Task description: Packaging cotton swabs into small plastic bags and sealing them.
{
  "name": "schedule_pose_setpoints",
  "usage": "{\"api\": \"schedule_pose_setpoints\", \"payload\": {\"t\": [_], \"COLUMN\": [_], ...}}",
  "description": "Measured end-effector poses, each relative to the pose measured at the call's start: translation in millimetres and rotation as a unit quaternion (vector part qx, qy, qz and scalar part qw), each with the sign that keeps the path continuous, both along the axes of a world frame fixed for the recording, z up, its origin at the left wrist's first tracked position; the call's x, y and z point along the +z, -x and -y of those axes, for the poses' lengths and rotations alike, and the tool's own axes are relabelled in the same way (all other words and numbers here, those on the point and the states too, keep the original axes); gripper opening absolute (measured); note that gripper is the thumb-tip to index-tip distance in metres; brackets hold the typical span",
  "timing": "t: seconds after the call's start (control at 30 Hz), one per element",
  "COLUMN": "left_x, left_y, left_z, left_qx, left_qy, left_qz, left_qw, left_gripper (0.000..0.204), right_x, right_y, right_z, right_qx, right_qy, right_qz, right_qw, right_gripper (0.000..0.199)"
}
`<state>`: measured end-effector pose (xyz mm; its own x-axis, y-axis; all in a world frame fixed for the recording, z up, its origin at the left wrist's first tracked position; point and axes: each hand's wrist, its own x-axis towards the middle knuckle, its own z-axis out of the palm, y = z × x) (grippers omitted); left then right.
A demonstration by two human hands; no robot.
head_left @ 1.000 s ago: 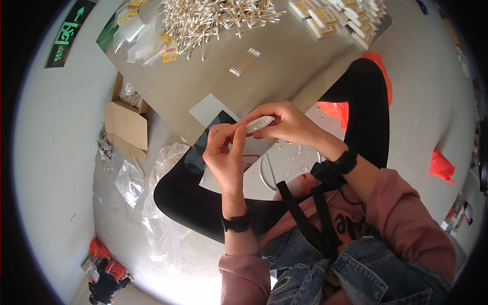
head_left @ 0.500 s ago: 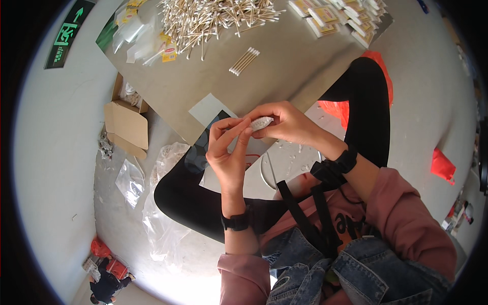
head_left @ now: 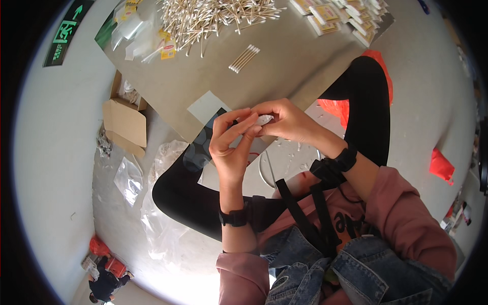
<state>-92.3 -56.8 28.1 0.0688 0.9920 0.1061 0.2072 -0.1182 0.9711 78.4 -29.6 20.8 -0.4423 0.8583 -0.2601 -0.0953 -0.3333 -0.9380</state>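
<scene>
Over the table's near edge, my two hands meet on a small whitish packet (head_left: 265, 120). Its visible end looks bumpy, like cotton swab tips; the rest is hidden by fingers. My left hand (head_left: 231, 140) pinches one side with thumb and fingertips. The other side sits between the thumb and fingers of my right hand (head_left: 287, 121). A short row of cotton swabs (head_left: 244, 58) lies on the table (head_left: 284, 66) beyond my hands. Farther back spreads a big loose heap of cotton swabs (head_left: 208, 20). Filled swab packets (head_left: 328, 14) are stacked at the far right.
Clear bags with yellow labels (head_left: 133, 28) lie at the table's far left. A pale square sheet (head_left: 208, 107) rests at its near corner. On the floor are an open cardboard box (head_left: 124, 124), clear plastic bags (head_left: 128, 180) and a red bag (head_left: 335, 113). Another person (head_left: 105, 279) is far off, lower left.
My left hand has shifted slightly up and right, closer to my right hand. Less of the packet shows between the fingers. The swabs on the table have stayed put.
</scene>
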Motion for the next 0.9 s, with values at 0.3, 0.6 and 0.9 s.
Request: {"api": "schedule_pose_setpoints", "payload": {"t": [0.3,0.6,0.9], "left_x": [-4.6,-7.4,-3.5], "left_y": [-3.1,1.0,-0.4], "left_z": [0.1,-0.2,1.9], "left_qx": [0.028,0.013,0.026], "left_qy": [-0.002,0.013,0.049], "left_qz": [0.042,0.056,0.084], "left_qw": [0.999,0.998,0.995], "left_gripper": [0.029,0.029,0.028], "right_x": [-4.8,27.2,2.0], "right_y": [-0.6,-9.9,-9.0], "right_z": [-1.6,7.1,8.1], "right_qx": [0.004,-0.035,-0.09], "right_qy": [-0.021,0.0,-0.187], "right_qz": [0.0,0.007,-0.018], "right_qw": [1.0,0.999,0.978], "right_gripper": [0.023,0.026,0.014]}}
